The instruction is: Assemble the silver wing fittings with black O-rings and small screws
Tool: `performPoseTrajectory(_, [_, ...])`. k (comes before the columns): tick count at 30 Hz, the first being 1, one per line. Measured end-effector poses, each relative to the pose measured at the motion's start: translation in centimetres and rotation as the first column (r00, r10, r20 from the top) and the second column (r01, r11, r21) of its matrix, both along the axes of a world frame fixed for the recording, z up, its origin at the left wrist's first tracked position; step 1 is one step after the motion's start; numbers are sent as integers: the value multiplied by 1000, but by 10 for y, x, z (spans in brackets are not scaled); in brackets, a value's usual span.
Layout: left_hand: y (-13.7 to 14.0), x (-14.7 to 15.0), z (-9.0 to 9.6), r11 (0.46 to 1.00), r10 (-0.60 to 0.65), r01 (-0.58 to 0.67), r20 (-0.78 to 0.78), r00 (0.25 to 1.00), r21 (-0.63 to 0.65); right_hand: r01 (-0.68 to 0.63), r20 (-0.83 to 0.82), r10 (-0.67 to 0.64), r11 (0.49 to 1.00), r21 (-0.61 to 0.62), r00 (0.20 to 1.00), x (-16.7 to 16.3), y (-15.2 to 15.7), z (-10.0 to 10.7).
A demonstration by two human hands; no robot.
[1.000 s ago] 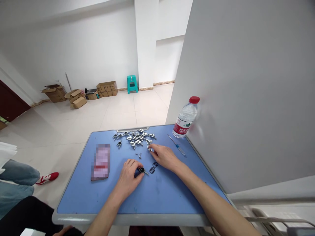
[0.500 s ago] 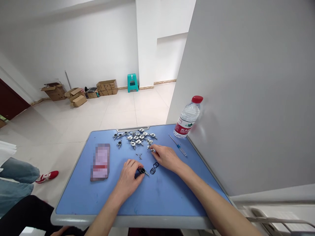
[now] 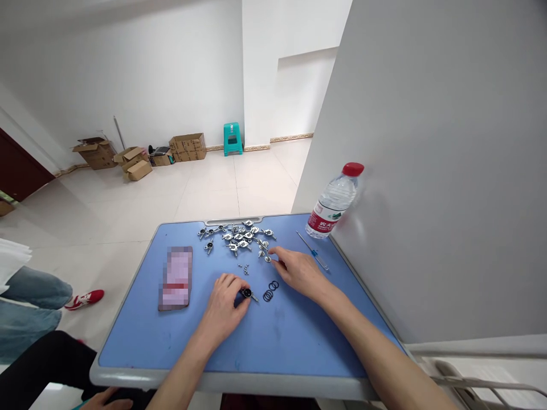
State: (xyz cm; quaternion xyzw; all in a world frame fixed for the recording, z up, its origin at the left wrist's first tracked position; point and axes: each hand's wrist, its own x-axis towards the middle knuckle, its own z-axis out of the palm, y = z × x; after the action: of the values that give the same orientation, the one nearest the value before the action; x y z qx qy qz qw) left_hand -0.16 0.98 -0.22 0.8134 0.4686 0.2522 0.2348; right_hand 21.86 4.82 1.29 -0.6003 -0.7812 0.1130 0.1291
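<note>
Pinched between the thumb and fingers of my left hand (image 3: 226, 304) is a small metal fitting (image 3: 247, 293) with a black round opening and a short stem; it rests at the tabletop. My right hand (image 3: 299, 270) is by several small round metal caps (image 3: 267, 259), its thumb and index finger apart at the nearest one. Whether the fingertips touch that cap is hard to tell. Several black rubber rings (image 3: 268, 295) lie between the two hands. A few tiny metal bits (image 3: 246, 270) are scattered above my left hand.
Beyond my hands a pile of metal fittings (image 3: 243, 244) covers part of the blue table (image 3: 141, 336). A phone (image 3: 176, 279) lies at left. A screwdriver (image 3: 314, 251) and a water bottle (image 3: 335, 205) are at right, beside a grey partition (image 3: 427, 171). A seated person's leg (image 3: 51, 364) is at lower left.
My right hand has drawn back slightly to the right, and its fingertips have parted, showing more of the round cap. My left hand keeps its hold on the fitting. The view has shifted slightly.
</note>
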Motion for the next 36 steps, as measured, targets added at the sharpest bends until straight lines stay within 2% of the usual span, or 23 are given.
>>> performPoseTrajectory(9, [-1,-1,3,998,54,-54,-13,998,-15,-87,29,89,995,-43,996,-3,-4,2])
performPoseTrajectory(17, [1,-2,1,998,65,-65,0,998,-2,-354,-21,353,930,-100,935,-7,-21,14])
performPoseTrajectory(28, [2,-1,2,997,65,-65,-7,998,-28,-374,18,382,913,-165,924,-8,-19,13])
performPoseTrajectory(36, [2,-3,-2,998,64,-64,-15,998,-1,-378,34,387,914,-144,922,-7,-19,15])
